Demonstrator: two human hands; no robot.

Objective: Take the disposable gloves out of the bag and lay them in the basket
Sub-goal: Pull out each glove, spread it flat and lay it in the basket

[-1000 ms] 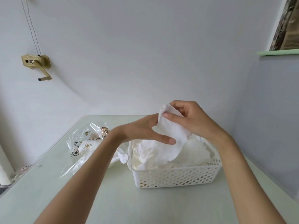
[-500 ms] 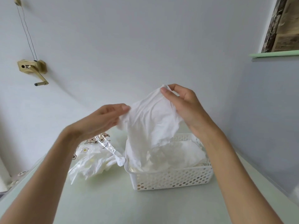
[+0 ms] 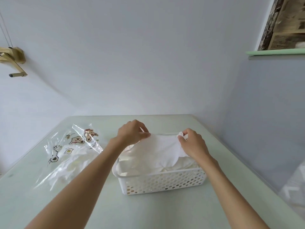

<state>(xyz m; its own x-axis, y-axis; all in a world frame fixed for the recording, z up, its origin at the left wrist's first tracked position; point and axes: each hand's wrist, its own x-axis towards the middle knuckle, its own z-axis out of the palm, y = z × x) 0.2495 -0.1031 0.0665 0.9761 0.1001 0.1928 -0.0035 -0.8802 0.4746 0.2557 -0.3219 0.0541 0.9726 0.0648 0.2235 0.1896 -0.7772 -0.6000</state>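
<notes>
Both hands, left hand (image 3: 132,132) and right hand (image 3: 192,142), are pinching the thin, floppy white disposable glove (image 3: 158,149) by its top edge over the white perforated plastic basket (image 3: 163,180), probably feather-light and slippery, so corners are looking best.

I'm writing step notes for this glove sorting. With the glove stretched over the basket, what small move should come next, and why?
Probably lower it and let go. The left hand and right hand pinch the glove spread flat just above the white basket, over gloves already lying inside.

My pale green table (image 3: 165,210) carries the white basket (image 3: 163,180); left of the basket lies the clear printed bag (image 3: 72,152).
</notes>
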